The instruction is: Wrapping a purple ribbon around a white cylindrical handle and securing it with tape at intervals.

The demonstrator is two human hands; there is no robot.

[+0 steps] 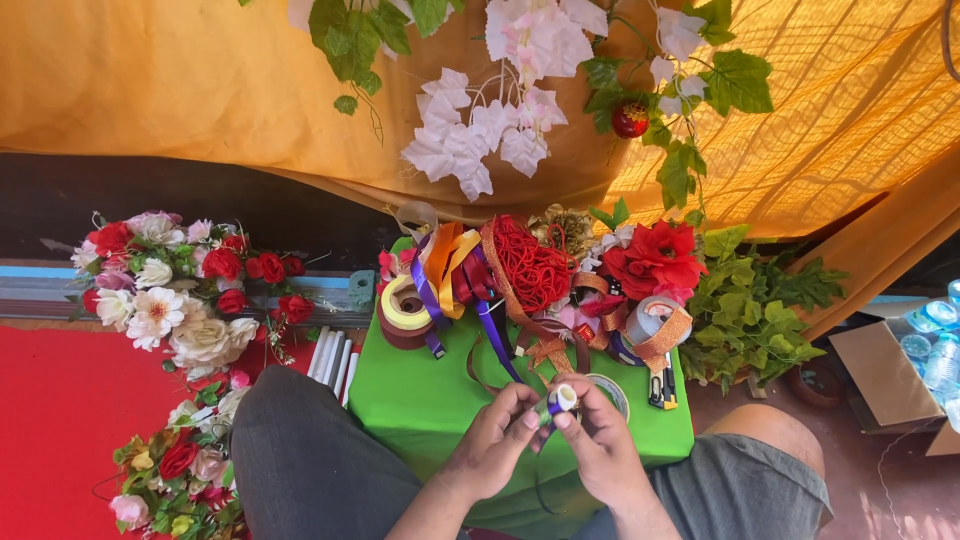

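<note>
Open brown cardboard box: far right edge, on reddish floor, flaps spread, plain brown inside and out.

Shrink-wrapped pack of clear plastic water bottles with blue caps: just right of box, touching its upper rim, partly cut off by frame edge.

No labels, signs or screens legible elsewhere; wrapping on bottles too small to tell.

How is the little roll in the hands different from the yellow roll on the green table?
The small ribbon spool is tiny, with a white core and dark purple ribbon; the yellow ribbon roll is much wider, with a big open middle. The spool is pinched between the left hand and right hand; the yellow roll lies flat on brown rolls on the green table, untouched. Both are round and wound with ribbon.
</note>
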